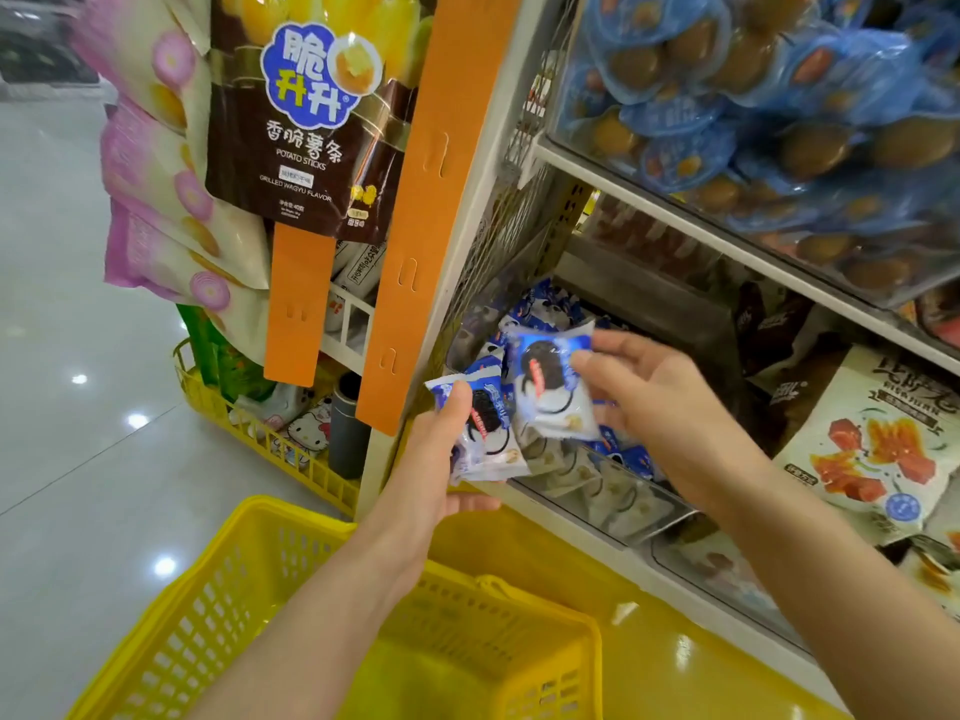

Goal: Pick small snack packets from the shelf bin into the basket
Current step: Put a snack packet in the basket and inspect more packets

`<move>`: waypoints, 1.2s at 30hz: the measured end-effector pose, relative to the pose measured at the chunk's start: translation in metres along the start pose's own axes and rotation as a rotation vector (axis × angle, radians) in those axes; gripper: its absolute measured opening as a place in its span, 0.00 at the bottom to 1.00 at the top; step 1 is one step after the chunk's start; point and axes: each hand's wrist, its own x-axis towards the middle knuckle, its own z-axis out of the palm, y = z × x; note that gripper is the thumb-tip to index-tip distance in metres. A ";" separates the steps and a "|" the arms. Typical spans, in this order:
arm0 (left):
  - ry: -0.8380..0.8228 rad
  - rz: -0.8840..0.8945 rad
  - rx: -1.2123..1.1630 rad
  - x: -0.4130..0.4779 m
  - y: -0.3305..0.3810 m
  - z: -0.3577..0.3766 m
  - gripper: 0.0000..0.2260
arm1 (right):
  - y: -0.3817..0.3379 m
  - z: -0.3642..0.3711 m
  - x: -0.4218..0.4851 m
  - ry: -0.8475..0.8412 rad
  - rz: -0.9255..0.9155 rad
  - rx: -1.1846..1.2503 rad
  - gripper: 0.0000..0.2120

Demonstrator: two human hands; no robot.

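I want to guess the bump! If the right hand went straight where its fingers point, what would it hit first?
Probably the pile of packets in the bin, beyond the right hand and its held packet; depth is unclear.

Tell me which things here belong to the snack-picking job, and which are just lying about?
Job: left hand gripping one packet; right hand pinching another packet; shelf bin; yellow basket.
Lying about: potato sticks bag; blue packs; orange strip.

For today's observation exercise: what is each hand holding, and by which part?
The left hand grips a blue-and-white snack packet by its left side, thumb on top. The right hand pinches a second packet by its right edge.
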 end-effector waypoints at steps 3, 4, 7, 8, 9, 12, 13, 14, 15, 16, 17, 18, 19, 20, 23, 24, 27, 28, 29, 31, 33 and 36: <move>-0.192 0.019 -0.058 -0.008 -0.002 0.002 0.28 | 0.008 0.017 -0.019 -0.140 0.065 -0.040 0.07; -0.220 0.017 -0.076 -0.010 -0.003 0.004 0.28 | 0.011 0.021 -0.023 -0.153 0.051 -0.075 0.07; -0.196 0.039 -0.080 -0.012 -0.003 0.005 0.28 | 0.015 0.025 -0.030 -0.150 -0.083 -0.210 0.06; -0.189 0.057 -0.075 -0.012 -0.003 0.005 0.27 | 0.015 0.024 -0.030 -0.114 -0.139 -0.298 0.05; -0.191 0.068 -0.077 -0.012 -0.002 0.004 0.26 | 0.015 0.021 -0.029 -0.048 -0.184 -0.394 0.06; -0.203 0.063 -0.073 -0.014 0.002 0.002 0.25 | 0.015 0.014 -0.019 0.066 -0.117 -0.478 0.11; -0.229 0.051 -0.060 -0.014 0.002 0.001 0.25 | 0.013 0.013 -0.016 0.004 -0.007 -0.402 0.12; -0.265 0.033 -0.048 -0.014 0.002 0.001 0.25 | 0.012 0.013 -0.014 -0.080 0.117 -0.299 0.12; -0.299 0.013 -0.037 -0.014 0.002 0.000 0.24 | 0.010 0.014 -0.013 -0.150 0.222 -0.210 0.11; -0.326 -0.002 -0.027 -0.014 0.002 -0.001 0.24 | 0.009 0.013 -0.012 -0.205 0.284 -0.166 0.11; -0.341 -0.013 -0.017 -0.013 0.002 -0.002 0.23 | 0.008 0.011 -0.011 -0.251 0.308 -0.167 0.11; -0.346 -0.022 -0.005 -0.013 0.002 -0.003 0.23 | 0.008 0.009 -0.010 -0.288 0.312 -0.185 0.11; -0.346 -0.030 0.008 -0.012 0.002 -0.004 0.23 | 0.010 0.007 -0.009 -0.315 0.309 -0.204 0.11; -0.344 -0.034 0.025 -0.012 0.002 -0.005 0.23 | 0.011 0.005 -0.008 -0.324 0.308 -0.209 0.11; -0.325 -0.037 0.050 -0.012 0.001 -0.004 0.21 | 0.017 0.003 -0.001 -0.273 0.316 -0.156 0.10; -0.316 -0.034 0.025 -0.011 0.002 -0.003 0.20 | 0.018 0.002 0.002 -0.254 0.310 -0.140 0.10; -0.215 -0.004 -0.055 -0.009 0.007 -0.003 0.17 | 0.016 -0.005 0.015 -0.122 0.265 -0.093 0.10; -0.164 0.006 -0.074 -0.008 0.008 -0.005 0.15 | 0.015 -0.008 0.022 -0.027 0.242 -0.074 0.08; -0.118 0.013 -0.086 -0.007 0.009 -0.006 0.13 | 0.014 -0.012 0.029 0.092 0.205 -0.065 0.06; -0.061 0.018 -0.089 -0.005 0.010 -0.008 0.12 | 0.015 -0.019 0.046 0.324 0.073 -0.132 0.08; -0.041 0.017 -0.087 -0.005 0.011 -0.008 0.12 | 0.022 -0.023 0.063 0.449 -0.023 -0.281 0.11; -0.033 0.014 -0.081 -0.005 0.011 -0.007 0.12 | 0.036 -0.021 0.083 0.461 0.024 -0.507 0.10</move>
